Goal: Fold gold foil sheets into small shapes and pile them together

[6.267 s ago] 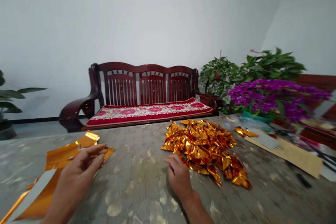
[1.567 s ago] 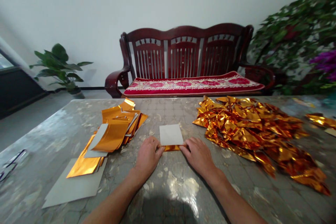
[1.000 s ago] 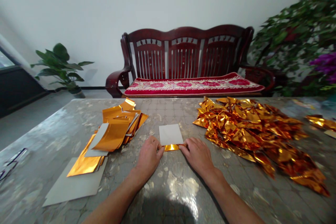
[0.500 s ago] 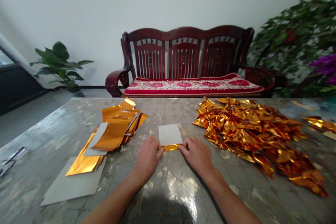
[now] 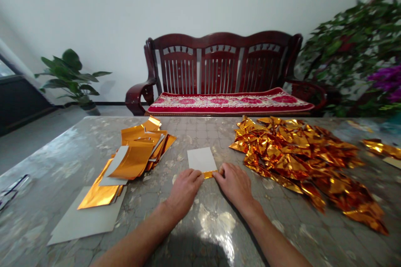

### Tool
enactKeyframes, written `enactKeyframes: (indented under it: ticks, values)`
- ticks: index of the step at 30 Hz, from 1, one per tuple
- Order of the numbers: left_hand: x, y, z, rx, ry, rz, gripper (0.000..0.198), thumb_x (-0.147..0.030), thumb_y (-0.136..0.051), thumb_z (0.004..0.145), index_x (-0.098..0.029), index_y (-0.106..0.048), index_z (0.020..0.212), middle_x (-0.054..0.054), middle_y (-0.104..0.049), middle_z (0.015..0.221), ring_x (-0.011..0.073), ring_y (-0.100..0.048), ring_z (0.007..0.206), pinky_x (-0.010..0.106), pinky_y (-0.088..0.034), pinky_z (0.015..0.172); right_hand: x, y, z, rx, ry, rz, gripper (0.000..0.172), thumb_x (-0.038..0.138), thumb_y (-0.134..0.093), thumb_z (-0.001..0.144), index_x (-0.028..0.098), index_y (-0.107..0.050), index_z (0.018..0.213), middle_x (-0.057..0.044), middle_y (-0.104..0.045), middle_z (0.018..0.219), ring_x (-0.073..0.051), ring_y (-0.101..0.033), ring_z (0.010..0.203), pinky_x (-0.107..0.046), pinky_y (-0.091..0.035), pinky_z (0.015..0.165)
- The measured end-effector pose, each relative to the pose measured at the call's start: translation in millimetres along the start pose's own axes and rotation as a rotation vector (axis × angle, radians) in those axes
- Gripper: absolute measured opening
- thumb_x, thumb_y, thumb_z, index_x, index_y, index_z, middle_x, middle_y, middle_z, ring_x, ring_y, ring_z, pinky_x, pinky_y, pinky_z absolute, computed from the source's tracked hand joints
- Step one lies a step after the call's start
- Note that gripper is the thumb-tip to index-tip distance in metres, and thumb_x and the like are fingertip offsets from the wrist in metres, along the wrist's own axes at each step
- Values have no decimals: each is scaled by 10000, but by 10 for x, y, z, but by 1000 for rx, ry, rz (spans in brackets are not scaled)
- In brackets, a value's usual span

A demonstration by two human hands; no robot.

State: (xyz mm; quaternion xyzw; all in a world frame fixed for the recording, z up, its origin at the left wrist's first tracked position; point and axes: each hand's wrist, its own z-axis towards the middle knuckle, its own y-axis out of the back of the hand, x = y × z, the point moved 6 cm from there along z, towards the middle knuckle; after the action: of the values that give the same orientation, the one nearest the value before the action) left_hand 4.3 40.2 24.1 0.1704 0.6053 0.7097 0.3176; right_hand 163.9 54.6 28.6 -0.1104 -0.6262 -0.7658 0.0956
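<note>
A sheet of gold foil paper (image 5: 201,159) lies pale side up on the table between my hands, its near edge folded over into a narrow gold strip. My left hand (image 5: 188,185) presses on the left part of that fold, fingers together. At the fold's right end, my right hand (image 5: 233,181) pinches the paper between thumb and curled fingers. Left of my hands is a loose stack of gold foil sheets (image 5: 133,160), some with the pale side up. To the right spreads a heap of folded gold foil pieces (image 5: 291,154).
Grey-white sheets (image 5: 90,221) lie under the stack's near end. Eyeglasses (image 5: 12,192) rest at the table's left edge. Clear plastic (image 5: 360,127) lies at the far right. Beyond the table (image 5: 150,233) stand a wooden bench (image 5: 219,62) and a potted plant (image 5: 75,77).
My left hand has slid right along the folded strip, covering more of it and coming nearer my right hand. The right hand has stayed almost in place.
</note>
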Motion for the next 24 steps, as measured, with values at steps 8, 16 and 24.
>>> enactKeyframes:
  ticks: [8, 16, 24]
  values:
    - [-149, -27, -33, 86, -12, 122, 346, -161, -541, 928, -133, -577, 1271, 100, -647, 1169, 237, -580, 1045, 365, -494, 917, 122, 7, -80, -32, -10, -48, 281, 502, -627, 852, 222, -598, 849, -48, -660, 898, -246, -561, 888, -340, -300, 735]
    - [-210, -8, -164, 95, 2, 225, 280, -147, -560, 915, -132, -622, 1188, 106, -659, 1097, 239, -606, 963, 382, -520, 832, 82, 21, -53, 21, -36, -59, 142, 359, -585, 907, 218, -595, 913, -50, -653, 954, -246, -557, 940, -346, -311, 762]
    - [-253, -6, -300, 60, 61, 303, 197, -66, -582, 858, -133, -681, 1014, 94, -658, 937, 230, -603, 848, 371, -505, 748, -1, 29, -37, -1, -1, -8, 101, 239, -510, 949, 228, -610, 942, -39, -658, 948, -225, -566, 927, -338, -322, 760]
